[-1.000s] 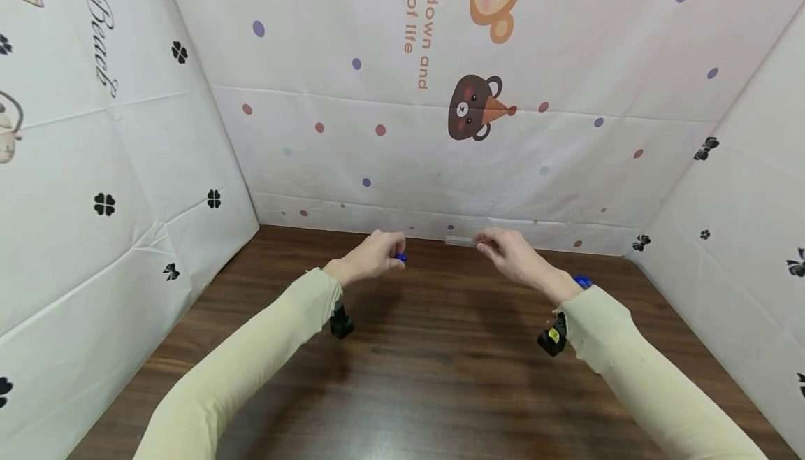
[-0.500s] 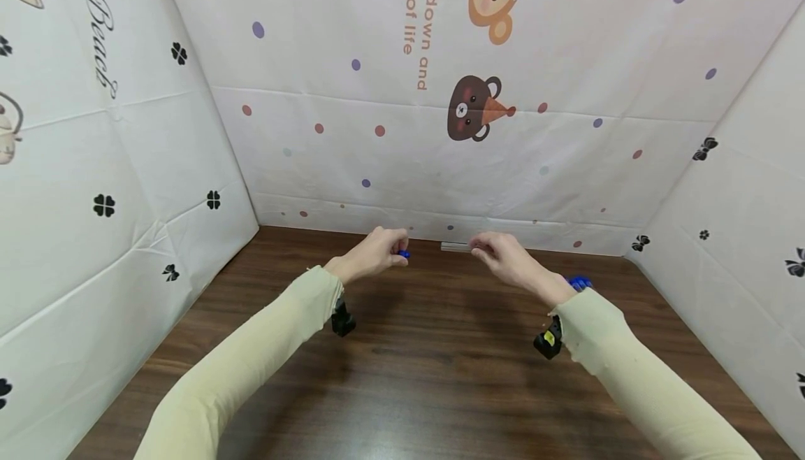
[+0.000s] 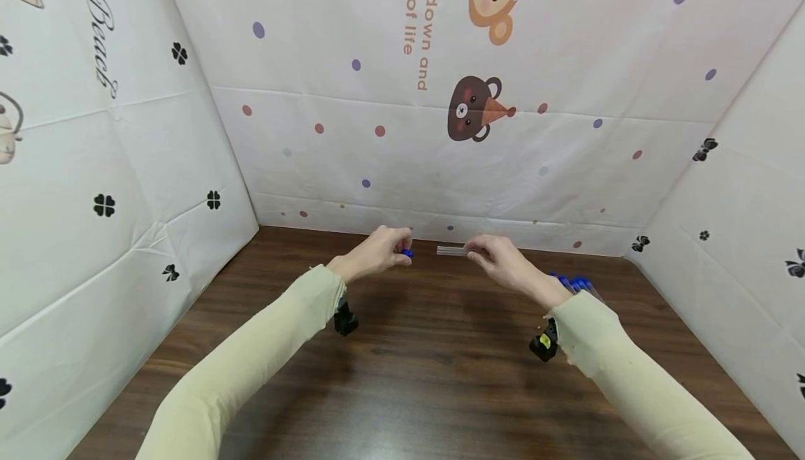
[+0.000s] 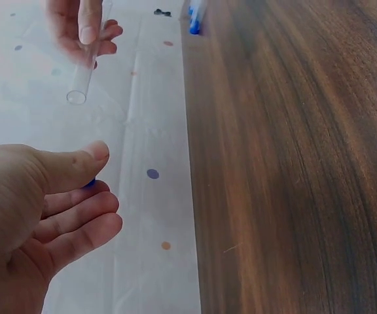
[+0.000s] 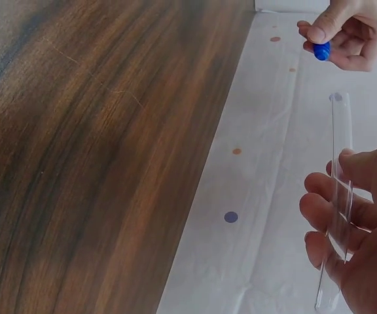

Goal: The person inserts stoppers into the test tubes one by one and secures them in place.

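Note:
My left hand (image 3: pixel 380 252) pinches a small blue stopper (image 5: pixel 321 51) between thumb and fingers; in the left wrist view only a sliver of it shows behind the thumb. Across from it, my right hand (image 3: pixel 497 259) holds a clear glass test tube (image 5: pixel 341 137) lengthwise along the fingers, thumb on top. The tube's open mouth points toward the left hand, with a short gap between tube and stopper. Both hands are raised above the far part of the dark wooden table (image 3: pixel 409 376).
Several tubes with blue stoppers (image 3: pixel 580 283) lie on the table beyond the right wrist, partly hidden by it. White printed sheets form a back wall (image 3: pixel 390 152), a left wall (image 3: pixel 144 166) and a right wall (image 3: pixel 742 201) around the table.
My right hand has shifted left with the test tube, and my left hand slightly right with the stopper, narrowing the gap. More of the blue-stoppered tubes now shows beside the right wrist.

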`<state>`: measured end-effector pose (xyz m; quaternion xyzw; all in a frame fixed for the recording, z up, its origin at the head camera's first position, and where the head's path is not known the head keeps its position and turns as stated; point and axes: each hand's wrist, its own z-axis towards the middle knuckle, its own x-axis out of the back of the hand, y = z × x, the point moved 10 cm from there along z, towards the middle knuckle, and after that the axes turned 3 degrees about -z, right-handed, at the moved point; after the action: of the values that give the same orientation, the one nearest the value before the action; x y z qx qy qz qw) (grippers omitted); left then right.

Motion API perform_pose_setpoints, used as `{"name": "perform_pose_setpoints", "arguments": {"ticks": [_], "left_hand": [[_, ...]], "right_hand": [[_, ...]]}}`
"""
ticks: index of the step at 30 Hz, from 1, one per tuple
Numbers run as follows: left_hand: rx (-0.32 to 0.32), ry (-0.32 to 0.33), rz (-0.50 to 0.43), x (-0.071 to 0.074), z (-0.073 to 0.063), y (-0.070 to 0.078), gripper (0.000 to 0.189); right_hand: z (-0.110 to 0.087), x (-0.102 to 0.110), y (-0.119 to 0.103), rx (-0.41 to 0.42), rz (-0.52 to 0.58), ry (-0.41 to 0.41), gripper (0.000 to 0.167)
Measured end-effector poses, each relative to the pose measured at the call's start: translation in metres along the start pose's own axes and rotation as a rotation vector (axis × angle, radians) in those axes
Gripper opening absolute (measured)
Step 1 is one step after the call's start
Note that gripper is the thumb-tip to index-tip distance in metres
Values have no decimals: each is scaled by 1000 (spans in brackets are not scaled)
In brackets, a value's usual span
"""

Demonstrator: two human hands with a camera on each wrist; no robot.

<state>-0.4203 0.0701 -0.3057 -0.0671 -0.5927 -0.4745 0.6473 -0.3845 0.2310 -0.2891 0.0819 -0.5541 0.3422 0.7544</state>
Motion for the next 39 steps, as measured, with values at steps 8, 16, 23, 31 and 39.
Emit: {"name": "perform_pose_setpoints", "arguments": {"ticks": [8, 16, 23, 31, 39], "left_hand": [[-8, 1, -5, -2, 1, 5, 19], [-17, -1, -9, -4, 5, 7, 19], [-30, -11, -11, -6, 7, 12, 18], [-20, -29, -10, -9, 10, 14, 18], [-14, -42, -24, -10, 12, 17, 17]], "right_hand": [[2, -6, -1, 2, 3, -6, 15], [2, -8, -3, -15, 12, -27, 17], [1, -7, -9, 56, 10, 27, 15], [4, -11, -6, 1, 7, -6, 17], [5, -14, -7, -6, 10, -22, 17]]}}
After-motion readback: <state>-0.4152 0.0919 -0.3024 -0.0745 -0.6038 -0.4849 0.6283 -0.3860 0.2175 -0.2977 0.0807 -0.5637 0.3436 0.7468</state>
